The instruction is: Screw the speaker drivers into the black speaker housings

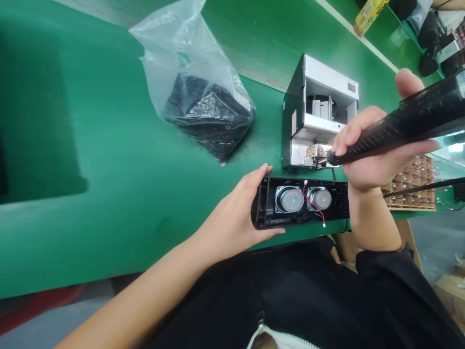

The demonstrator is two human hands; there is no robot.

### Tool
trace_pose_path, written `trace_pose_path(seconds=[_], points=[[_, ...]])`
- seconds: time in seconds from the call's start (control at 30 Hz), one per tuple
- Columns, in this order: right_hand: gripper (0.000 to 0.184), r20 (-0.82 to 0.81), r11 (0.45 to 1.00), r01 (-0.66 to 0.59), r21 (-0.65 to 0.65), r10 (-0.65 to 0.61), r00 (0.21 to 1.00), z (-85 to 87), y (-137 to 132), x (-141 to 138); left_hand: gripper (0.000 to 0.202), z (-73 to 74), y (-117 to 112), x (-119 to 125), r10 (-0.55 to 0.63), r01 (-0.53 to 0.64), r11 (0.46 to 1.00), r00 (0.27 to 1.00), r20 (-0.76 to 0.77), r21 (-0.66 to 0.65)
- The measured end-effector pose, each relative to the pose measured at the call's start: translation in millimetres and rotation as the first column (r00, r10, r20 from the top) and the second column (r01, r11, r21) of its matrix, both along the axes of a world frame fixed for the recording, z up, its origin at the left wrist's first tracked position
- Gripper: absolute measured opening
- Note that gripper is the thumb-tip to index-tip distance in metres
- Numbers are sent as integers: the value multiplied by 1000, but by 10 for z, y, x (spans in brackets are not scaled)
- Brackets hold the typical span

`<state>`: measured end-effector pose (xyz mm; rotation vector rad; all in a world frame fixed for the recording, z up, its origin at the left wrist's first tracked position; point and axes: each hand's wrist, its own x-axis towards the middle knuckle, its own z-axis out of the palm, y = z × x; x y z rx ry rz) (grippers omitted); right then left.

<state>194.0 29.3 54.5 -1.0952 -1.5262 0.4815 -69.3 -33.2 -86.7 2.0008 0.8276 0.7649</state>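
My left hand (240, 213) grips the left end of a black speaker housing (263, 203), its thumb and fingers on opposite long sides. Two round speaker drivers, one at the left (291, 200) and one at the right (321, 198), sit inside it. A red wire (313, 202) with white end plugs lies across them. My right hand (374, 150) is closed around a black electric screwdriver (395, 121). The tip of that tool is at the front of a silver and black screw feeder (319, 121), behind the housing. Whether a screw is on the tip cannot be made out.
A clear plastic bag (214, 106) with dark contents lies on the green table (119, 145). Right of my forearm is a cardboard divider tray (414, 186) holding parts with red wires. A yellow bottle (368, 17) and black items are at the far right.
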Motion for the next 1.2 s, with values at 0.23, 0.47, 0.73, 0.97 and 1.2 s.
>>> trace_pose_path(seconds=[0.23, 0.47, 0.73, 0.97, 1.2], points=[[61, -307, 1000, -9, 1, 9, 952, 580, -464, -167, 140, -2, 51, -6, -56, 55, 998, 998, -23, -43], [47, -353, 993, -121, -11, 109, 929, 537, -640, -489, 140, -13, 42, 28, -51, 51, 999, 999, 6, -16], [60, -347, 971, -240, 4, 227, 910, 124, -443, -710, 141, 0, 36, 60, -83, 82, 996, 995, 62, 23], [59, -333, 962, -272, 7, 259, 907, 6, -411, -709, 142, 20, 19, 75, -77, 73, 997, 991, 107, 39], [57, -296, 962, -274, -2, 261, 919, -57, -421, -685, 144, -6, 18, 105, -75, 70, 997, 986, 149, 42]])
